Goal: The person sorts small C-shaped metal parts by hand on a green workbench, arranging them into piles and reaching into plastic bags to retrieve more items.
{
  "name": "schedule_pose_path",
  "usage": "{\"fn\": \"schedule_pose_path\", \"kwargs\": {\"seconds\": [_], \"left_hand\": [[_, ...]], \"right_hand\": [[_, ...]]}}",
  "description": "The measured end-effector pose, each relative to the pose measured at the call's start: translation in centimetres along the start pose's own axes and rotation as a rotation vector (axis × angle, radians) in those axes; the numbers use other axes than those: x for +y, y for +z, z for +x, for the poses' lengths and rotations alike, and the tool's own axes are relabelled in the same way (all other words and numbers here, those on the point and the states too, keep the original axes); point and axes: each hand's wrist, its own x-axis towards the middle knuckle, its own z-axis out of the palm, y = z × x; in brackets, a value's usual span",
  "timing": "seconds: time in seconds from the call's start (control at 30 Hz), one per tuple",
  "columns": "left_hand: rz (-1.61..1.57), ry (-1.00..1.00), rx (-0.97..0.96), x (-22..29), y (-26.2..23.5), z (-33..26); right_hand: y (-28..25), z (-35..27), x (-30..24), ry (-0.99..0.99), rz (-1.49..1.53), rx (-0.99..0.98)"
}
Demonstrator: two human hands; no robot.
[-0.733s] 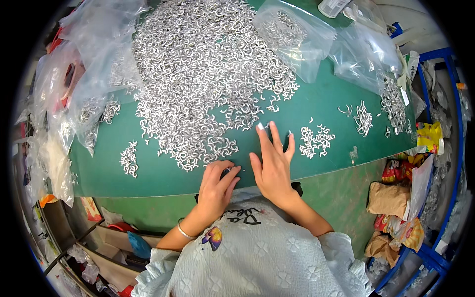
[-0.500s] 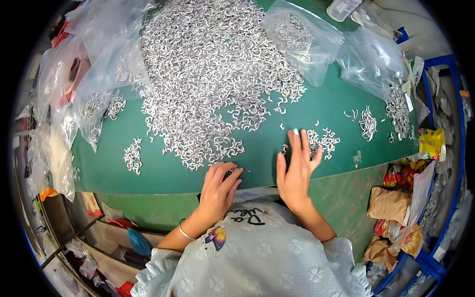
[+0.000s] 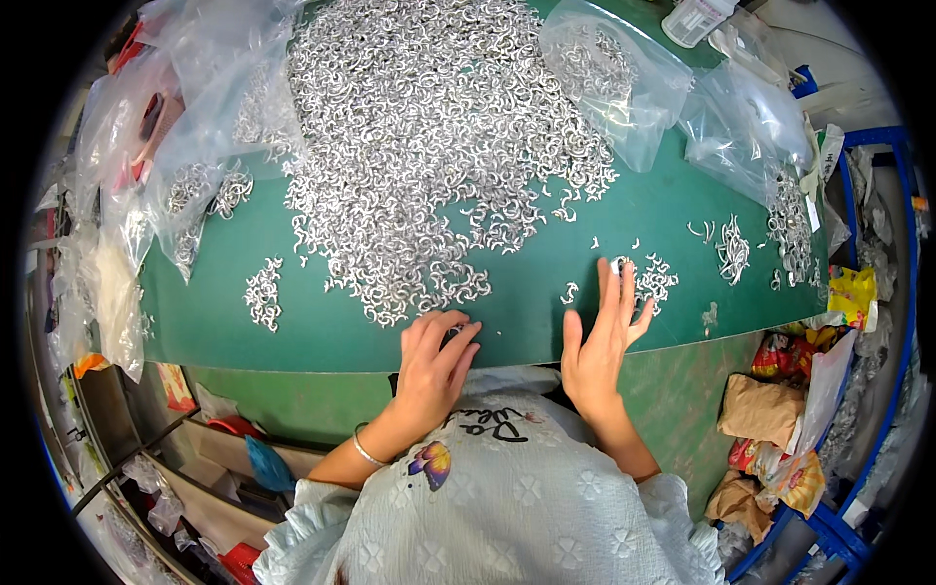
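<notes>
A large heap of small curved silver metal pieces (image 3: 409, 146) covers the middle of the green table (image 3: 331, 346). At the heap's near edge, close to the table's front edge, my left hand (image 3: 429, 361) is closed, fingers bent toward the thumb; what lies between them is too small to make out. Further right, my right hand (image 3: 598, 356) is open, its fingers stretched out and the thumb apart. Its fingertips reach the left side of a small pile of curved pieces (image 3: 656, 281) and partly hide it. A few loose pieces (image 3: 569, 292) lie just left of those fingers.
Another small pile (image 3: 263, 294) sits at the left. Longer curved pieces (image 3: 732, 252) and rings (image 3: 790, 229) lie at the right. Clear plastic bags (image 3: 619, 83) flank the heap. A white bottle (image 3: 694, 21) stands at the back right, and a blue rack (image 3: 902, 292) beyond the table.
The view has shifted slightly. My right hand has moved a little against the small pile, uncovering loose pieces to its left. My left hand stays closed at nearly the same spot.
</notes>
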Motion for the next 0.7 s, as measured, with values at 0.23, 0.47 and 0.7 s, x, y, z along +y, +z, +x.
{"fn": "schedule_pose_path", "kwargs": {"seconds": [0.23,0.47,0.7], "left_hand": [[0.306,0.091,-0.073,1.1,0.7,-0.2],[0.371,0.074,-0.134,0.8,1.8,-1.5],[0.220,0.190,-0.102,0.8,3.0,-2.6]], "right_hand": [[-0.4,-1.7,-0.5,-0.075,0.037,-0.215],[-1.0,-0.2,0.9,-0.047,0.006,-0.073],[-0.2,2.1,0.6,0.005,-0.083,-0.085]]}}
